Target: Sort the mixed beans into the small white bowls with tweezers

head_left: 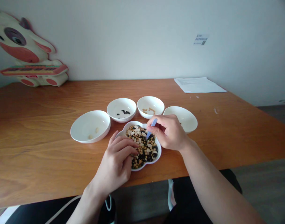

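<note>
A white, flower-shaped dish [159,153] near the table's front edge is filled with mixed black beans, yellow beans and pale flat seeds [142,143]. My left hand [118,157] curls over the dish's left rim, its bent fingertips over the beans; its thumb tip is hidden. My right hand [171,132] pinches light blue plastic tweezers [152,127] above the dish's right part. Their tips point down into the mix, and I cannot tell whether they grip anything.
Behind the dish, bowls stand in an arc: one with pale seeds [80,127], one with black beans [112,109], one with yellowish pieces [144,102], and one partly behind my right hand [191,121]. Papers [200,85] and a cow-shaped toy keyboard [37,70] are at the back.
</note>
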Tool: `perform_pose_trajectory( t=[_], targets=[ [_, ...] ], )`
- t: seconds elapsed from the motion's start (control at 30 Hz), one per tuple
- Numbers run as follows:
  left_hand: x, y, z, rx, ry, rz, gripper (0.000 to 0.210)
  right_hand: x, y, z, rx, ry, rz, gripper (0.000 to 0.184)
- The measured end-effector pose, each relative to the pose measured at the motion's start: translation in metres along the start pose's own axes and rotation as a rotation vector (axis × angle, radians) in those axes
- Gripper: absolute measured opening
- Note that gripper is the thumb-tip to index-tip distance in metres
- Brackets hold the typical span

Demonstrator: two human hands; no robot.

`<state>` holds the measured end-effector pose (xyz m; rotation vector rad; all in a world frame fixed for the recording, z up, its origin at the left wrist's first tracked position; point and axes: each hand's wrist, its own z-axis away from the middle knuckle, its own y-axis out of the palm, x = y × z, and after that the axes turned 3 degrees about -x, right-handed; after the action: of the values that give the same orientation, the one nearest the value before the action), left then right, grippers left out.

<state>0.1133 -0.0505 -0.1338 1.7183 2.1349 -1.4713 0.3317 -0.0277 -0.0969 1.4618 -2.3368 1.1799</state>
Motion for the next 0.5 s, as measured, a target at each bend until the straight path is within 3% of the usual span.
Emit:
perform_pose_trajectory(
  t=[0.5],
  targets=[
    [-0.0013, 0.0001, -0.0014, 0.001, -0.003, 0.0, 0.029, -0.0001, 0.0005, 0.0003, 0.051, 0.024, 0.022, 0.011]
  ],
)
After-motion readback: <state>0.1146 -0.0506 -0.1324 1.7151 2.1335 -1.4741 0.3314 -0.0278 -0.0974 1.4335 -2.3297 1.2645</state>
